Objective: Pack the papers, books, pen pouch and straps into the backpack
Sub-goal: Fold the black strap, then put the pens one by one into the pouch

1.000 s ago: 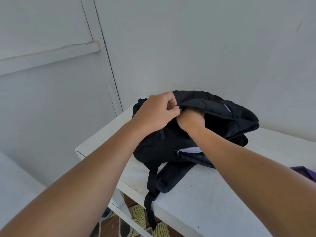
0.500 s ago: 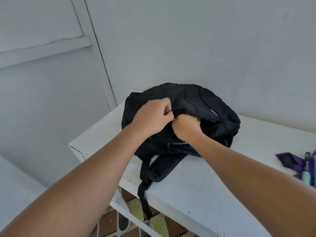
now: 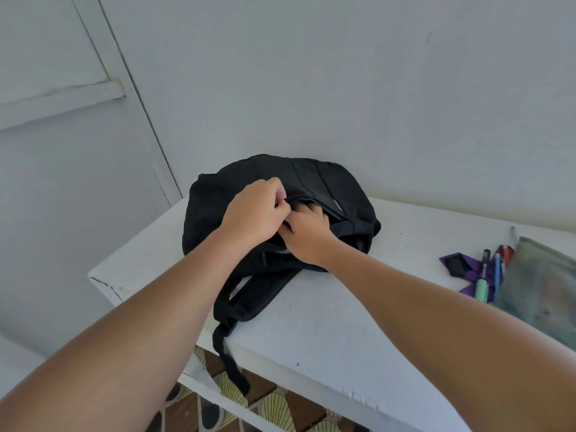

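A black backpack (image 3: pixel 314 179) lies on the white table (image 3: pixel 336 310) against the wall, one shoulder strap (image 3: pixel 229 347) hanging over the front edge. My left hand (image 3: pixel 254 210) pinches the fabric at the bag's zipper edge. My right hand (image 3: pixel 304 235) grips the bag just below, its fingertips tucked into the opening. At the right lie a purple strap (image 3: pixel 461 266), several pens (image 3: pixel 491 272) and a greenish pouch (image 3: pixel 542 288).
The grey wall stands close behind the bag. The table's left corner (image 3: pixel 96 279) is chipped. Patterned floor and a dark shoe (image 3: pixel 210 416) show below the table's front edge.
The bag's top flap has come down flatter and the white paper in the opening is hidden. My view has shifted right, bringing the pouch and pens into sight.
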Action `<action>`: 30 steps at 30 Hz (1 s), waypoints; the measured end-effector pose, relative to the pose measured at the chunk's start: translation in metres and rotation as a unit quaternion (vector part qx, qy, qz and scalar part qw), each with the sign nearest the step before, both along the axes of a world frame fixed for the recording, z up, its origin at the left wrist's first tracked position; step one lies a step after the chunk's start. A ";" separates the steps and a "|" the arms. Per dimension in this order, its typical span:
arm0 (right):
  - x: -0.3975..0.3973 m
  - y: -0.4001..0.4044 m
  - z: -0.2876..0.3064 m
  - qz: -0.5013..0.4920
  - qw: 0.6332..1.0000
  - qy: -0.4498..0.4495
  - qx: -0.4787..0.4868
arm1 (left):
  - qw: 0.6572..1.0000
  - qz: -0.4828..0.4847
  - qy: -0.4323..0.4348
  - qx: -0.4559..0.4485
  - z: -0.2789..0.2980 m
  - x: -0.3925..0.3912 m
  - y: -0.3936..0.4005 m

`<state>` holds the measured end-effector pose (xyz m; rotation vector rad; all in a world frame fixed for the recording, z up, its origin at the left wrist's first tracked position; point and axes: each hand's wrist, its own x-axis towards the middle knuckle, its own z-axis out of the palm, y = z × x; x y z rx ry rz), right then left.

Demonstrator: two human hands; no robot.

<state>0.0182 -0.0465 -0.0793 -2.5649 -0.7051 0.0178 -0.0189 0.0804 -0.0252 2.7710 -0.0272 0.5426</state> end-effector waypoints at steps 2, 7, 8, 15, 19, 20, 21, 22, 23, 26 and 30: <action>0.003 0.007 0.010 -0.017 0.999 -0.035 -0.029 | 1.000 0.001 -0.007 -0.006 0.006 -0.005 0.002; -0.005 0.004 0.013 -0.038 0.998 -0.036 0.041 | 1.000 -0.002 -0.014 -0.027 0.014 -0.009 0.002; -0.007 -0.002 0.009 -0.038 0.996 -0.029 0.075 | 0.999 -0.003 -0.028 -0.027 0.014 -0.009 -0.003; -0.031 -0.109 -0.009 -0.189 0.937 0.007 0.293 | 0.993 -0.104 -0.043 -0.032 -0.006 0.006 -0.104; -0.042 -0.195 -0.018 -0.314 0.903 -0.005 0.295 | 0.983 -0.171 0.013 -0.064 -0.025 0.017 -0.184; -0.048 -0.217 -0.018 -0.343 0.892 -0.007 0.293 | 0.980 -0.188 0.026 -0.063 -0.030 0.020 -0.205; -0.054 -0.242 -0.018 -0.370 0.883 -0.009 0.288 | 0.976 -0.206 0.042 -0.061 -0.035 0.021 -0.229; -0.060 -0.259 -0.017 -0.389 0.877 -0.009 0.282 | 0.973 -0.216 0.058 -0.057 -0.038 0.021 -0.246; -0.066 -0.278 -0.017 -0.410 0.871 -0.009 0.272 | 0.969 -0.230 0.073 -0.053 -0.040 0.020 -0.265; -0.079 -0.327 -0.022 -0.471 0.847 -0.011 0.244 | 0.957 -0.269 0.101 -0.028 -0.046 0.016 -0.316; -0.092 -0.364 -0.029 -0.519 0.840 0.034 0.157 | 0.947 -0.286 0.140 0.044 -0.055 0.007 -0.356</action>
